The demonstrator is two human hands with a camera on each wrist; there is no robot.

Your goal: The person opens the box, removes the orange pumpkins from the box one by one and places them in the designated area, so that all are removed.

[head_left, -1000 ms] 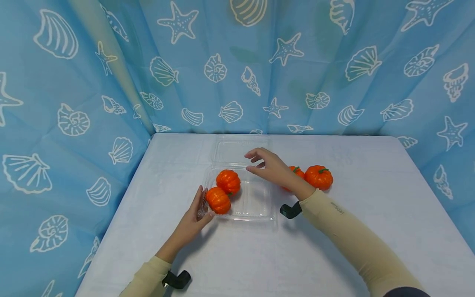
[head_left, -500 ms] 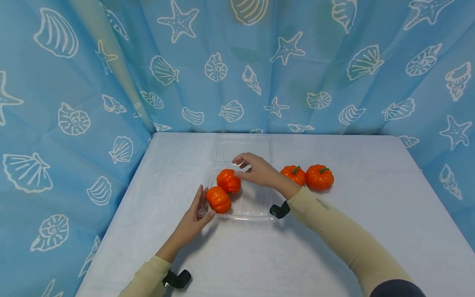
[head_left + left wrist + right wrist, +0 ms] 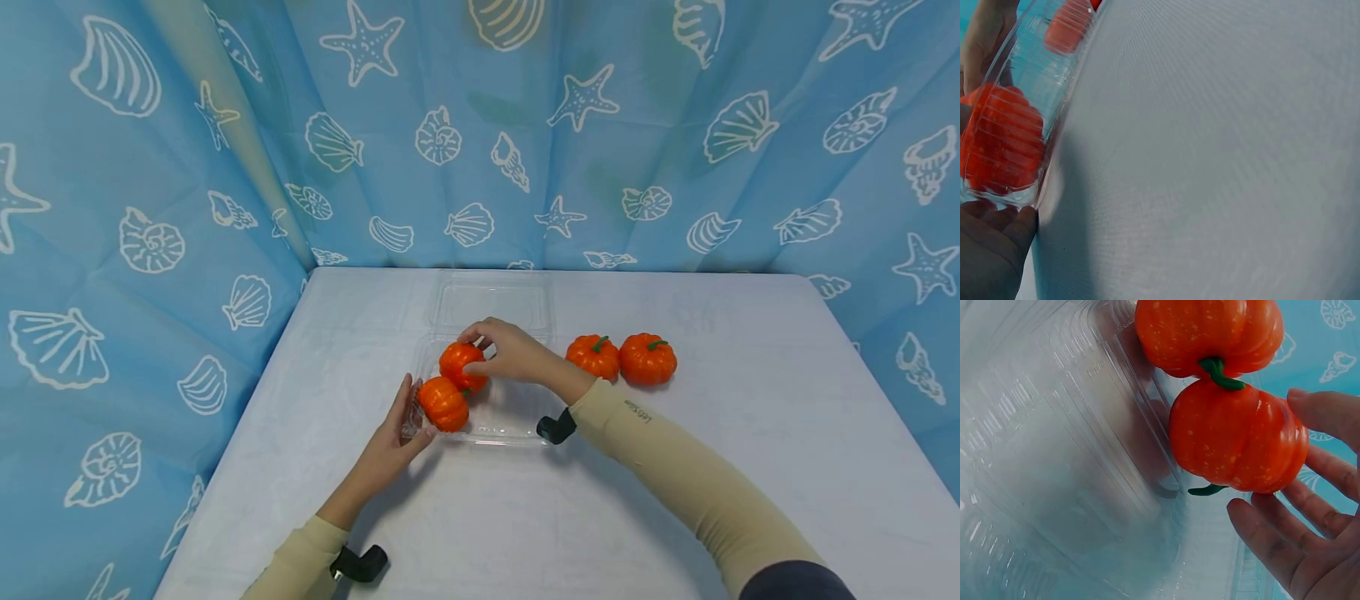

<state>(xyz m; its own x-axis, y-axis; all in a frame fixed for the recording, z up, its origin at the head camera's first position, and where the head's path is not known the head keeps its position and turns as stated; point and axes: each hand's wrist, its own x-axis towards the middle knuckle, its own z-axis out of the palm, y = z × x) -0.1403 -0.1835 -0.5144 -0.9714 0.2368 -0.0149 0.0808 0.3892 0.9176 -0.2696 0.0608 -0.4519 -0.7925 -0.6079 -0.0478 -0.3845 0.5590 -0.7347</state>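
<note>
Two orange pumpkins, the rear one [image 3: 462,365] and the front one [image 3: 444,405], lean together at the left side of a clear plastic container [image 3: 517,437]. My right hand [image 3: 513,354] has its thumb and fingers around the rear pumpkin; the right wrist view shows that pumpkin [image 3: 1238,434] between thumb and fingers of my right hand [image 3: 1316,531]. My left hand [image 3: 390,437] rests against the container's left front corner beside the front pumpkin. In the left wrist view, fingertips of my left hand [image 3: 991,250] touch the container's end, close to a pumpkin [image 3: 1004,140].
Two more orange pumpkins [image 3: 592,358] [image 3: 648,360] sit side by side on the white table [image 3: 750,400], right of the container. The container's clear lid [image 3: 491,307] lies open at the back. A blue shell-patterned curtain [image 3: 450,83] hangs behind and at the sides.
My right hand has moved left and slightly toward me, from above the container's middle to around the rear pumpkin. The pumpkins and my left hand have stayed in place.
</note>
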